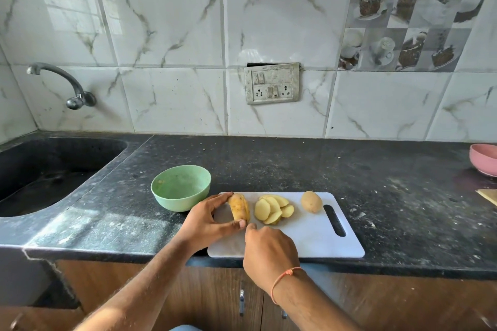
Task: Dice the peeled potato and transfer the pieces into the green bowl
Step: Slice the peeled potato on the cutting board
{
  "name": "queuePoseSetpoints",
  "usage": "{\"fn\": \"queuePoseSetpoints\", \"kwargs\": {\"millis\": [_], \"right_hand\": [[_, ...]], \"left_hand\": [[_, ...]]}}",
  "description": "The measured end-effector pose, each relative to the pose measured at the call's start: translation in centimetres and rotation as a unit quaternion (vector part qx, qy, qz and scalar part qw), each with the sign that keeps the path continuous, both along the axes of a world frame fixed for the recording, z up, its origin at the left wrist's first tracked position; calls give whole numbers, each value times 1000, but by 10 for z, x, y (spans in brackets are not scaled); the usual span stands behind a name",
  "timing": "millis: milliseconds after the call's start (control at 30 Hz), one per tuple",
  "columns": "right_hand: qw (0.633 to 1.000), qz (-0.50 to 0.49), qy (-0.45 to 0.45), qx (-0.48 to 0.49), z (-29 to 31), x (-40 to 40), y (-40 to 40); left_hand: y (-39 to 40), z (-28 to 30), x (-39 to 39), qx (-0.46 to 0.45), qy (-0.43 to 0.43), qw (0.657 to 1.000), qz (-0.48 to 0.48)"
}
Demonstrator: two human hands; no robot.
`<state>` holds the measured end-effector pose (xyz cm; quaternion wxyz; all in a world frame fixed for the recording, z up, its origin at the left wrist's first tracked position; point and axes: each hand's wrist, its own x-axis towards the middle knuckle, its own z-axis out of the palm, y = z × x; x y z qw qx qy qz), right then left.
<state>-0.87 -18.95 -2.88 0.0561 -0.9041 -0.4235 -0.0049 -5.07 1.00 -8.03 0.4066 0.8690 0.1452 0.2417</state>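
Note:
A half potato (238, 207), partly peeled, lies at the left end of the white cutting board (309, 236). My left hand (207, 220) grips it between fingers and thumb. My right hand (269, 247) is curled just in front of it, back to the camera. It holds a knife (248, 213), of which only a thin blade edge shows against the potato's cut face. Several pale yellow slices (271, 209) lie fanned out mid-board. A whole unpeeled potato (311, 201) sits to their right. The green bowl (174, 201) stands on the counter, touching the board's left corner, nearly empty.
The board overhangs the front edge of the black speckled counter (376, 183). A dark sink (40, 169) with a wall tap (59, 80) lies at the left. A pink bowl (484, 158) and a tan flat thing (488, 196) sit at the right edge.

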Motion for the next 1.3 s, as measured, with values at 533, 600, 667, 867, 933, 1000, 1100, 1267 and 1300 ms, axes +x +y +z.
{"fn": "queuePoseSetpoints", "kwargs": {"millis": [533,600,667,867,933,1000,1100,1267,1300], "right_hand": [[1000,-9,-25,-1,2,0,-17],[999,-10,-34,1,1,2,-22],[999,-8,-41,5,0,1,-26],[999,-13,-44,6,-1,2,-27],[999,-13,-35,5,0,0,-23],[1000,-10,-26,3,3,-2,-17],[1000,-15,-23,11,5,-2,-10],[999,-15,-6,34,3,0,-6],[999,-11,-3,41,2,0,-7]], "left_hand": [[-3,-3,-1,-11,-29,999,-7],[-4,-1,-1,-1,-33,999,-14],[-5,-1,-1,5,-38,999,-20],[-4,-3,0,13,-46,999,-23],[-3,-4,0,13,-45,999,-23],[-2,-5,0,0,-46,999,-26],[-2,-5,-1,-32,-47,998,-36],[-6,-3,-3,-63,-56,996,-40],[-7,-2,-3,-70,-58,995,-41]]}}
